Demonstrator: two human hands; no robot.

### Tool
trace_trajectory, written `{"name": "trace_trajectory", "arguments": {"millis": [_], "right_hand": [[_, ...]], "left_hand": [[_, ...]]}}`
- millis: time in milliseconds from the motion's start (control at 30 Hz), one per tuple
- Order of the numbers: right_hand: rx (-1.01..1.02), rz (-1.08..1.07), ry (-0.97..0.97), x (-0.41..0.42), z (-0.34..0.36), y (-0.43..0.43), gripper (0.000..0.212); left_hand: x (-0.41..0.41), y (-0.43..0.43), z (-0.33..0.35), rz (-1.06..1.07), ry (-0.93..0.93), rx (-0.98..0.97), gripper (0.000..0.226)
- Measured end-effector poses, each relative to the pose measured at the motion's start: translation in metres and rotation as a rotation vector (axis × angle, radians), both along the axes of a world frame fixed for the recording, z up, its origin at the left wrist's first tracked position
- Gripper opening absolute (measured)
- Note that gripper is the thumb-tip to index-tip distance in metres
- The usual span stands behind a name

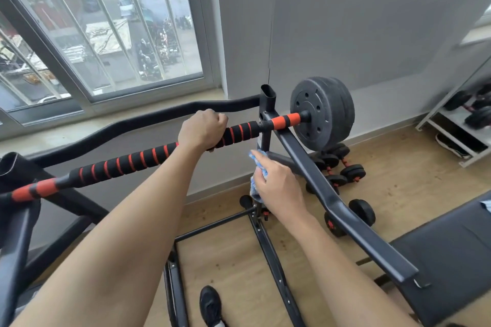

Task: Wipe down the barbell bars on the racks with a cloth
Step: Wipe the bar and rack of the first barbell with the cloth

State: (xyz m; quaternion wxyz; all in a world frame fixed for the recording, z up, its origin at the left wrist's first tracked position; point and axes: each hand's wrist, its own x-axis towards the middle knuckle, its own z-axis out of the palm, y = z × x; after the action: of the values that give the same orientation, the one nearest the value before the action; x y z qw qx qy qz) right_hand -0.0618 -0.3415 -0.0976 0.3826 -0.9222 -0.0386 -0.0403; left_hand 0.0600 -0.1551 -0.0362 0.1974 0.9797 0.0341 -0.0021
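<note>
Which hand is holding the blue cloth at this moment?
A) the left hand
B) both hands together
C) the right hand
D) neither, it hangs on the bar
C: the right hand grips the blue cloth below the barbell bar, while the left hand grips the bar itself.

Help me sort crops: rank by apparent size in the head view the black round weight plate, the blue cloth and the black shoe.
1. Black round weight plate, clearly largest.
2. Black shoe and blue cloth: similar; the right hand hides much cloth, so unranked.
</note>
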Motion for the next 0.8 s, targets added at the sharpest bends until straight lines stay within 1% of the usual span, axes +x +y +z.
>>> {"name": "trace_trajectory", "arguments": {"millis": [67, 133, 233, 300, 367, 400, 433, 500, 533, 567, 633, 700, 733, 800], "right_hand": [[0.018, -0.015, 0.052, -0.006, -0.008, -0.001, 0.047], [0.032, -0.039, 0.057, -0.006, -0.011, -0.006, 0.045], [0.039, -0.076, 0.015, 0.006, 0.01, -0.013, 0.048], [0.054, -0.086, -0.047, 0.021, 0.033, -0.019, 0.054], [0.056, -0.096, -0.116, 0.043, 0.057, -0.024, 0.056], [0.016, -0.109, -0.16, 0.055, 0.066, -0.026, 0.054], [-0.066, -0.141, -0.221, 0.068, 0.073, -0.029, 0.052], [-0.314, -0.215, -0.301, 0.093, 0.077, -0.033, 0.056], [-0.404, -0.228, -0.278, 0.104, 0.073, -0.034, 0.06], [-0.451, -0.218, -0.235, 0.11, 0.066, -0.032, 0.062], [-0.425, -0.198, -0.169, 0.116, 0.048, -0.025, 0.053], [-0.315, -0.253, -0.184, 0.113, 0.033, -0.014, 0.043], [-0.272, -0.279, -0.207, 0.11, 0.029, -0.006, 0.042], [-0.219, -0.251, -0.221, 0.102, 0.027, 0.014, 0.041]], "left_hand": [[0.004, 0.003, -0.006, -0.023, -0.148, 0.023, 0.048], [0.008, 0.006, -0.01, -0.104, -0.197, 0.037, 0.053], [0.014, 0.009, -0.011, -0.237, -0.143, 0.094, 0.055], [0.018, 0.009, -0.013, -0.299, -0.056, 0.138, 0.059], [0.02, 0.01, -0.017, -0.351, 0.046, 0.133, 0.064], [0.02, 0.01, -0.018, -0.371, 0.076, 0.127, 0.066], [0.019, 0.01, -0.018, -0.383, 0.091, 0.128, 0.069], [0.017, 0.009, -0.019, -0.388, 0.091, 0.144, 0.072], [0.016, 0.008, -0.02, -0.387, 0.084, 0.154, 0.073], [0.014, 0.008, -0.021, -0.386, 0.069, 0.17, 0.074], [0.01, 0.006, -0.022, -0.381, 0.01, 0.215, 0.074], [0.009, 0.005, -0.025, -0.376, -0.032, 0.225, 0.07], [0.01, 0.005, -0.028, -0.375, -0.031, 0.217, 0.07], [0.014, 0.005, -0.033, -0.365, -0.015, 0.202, 0.075]]}}
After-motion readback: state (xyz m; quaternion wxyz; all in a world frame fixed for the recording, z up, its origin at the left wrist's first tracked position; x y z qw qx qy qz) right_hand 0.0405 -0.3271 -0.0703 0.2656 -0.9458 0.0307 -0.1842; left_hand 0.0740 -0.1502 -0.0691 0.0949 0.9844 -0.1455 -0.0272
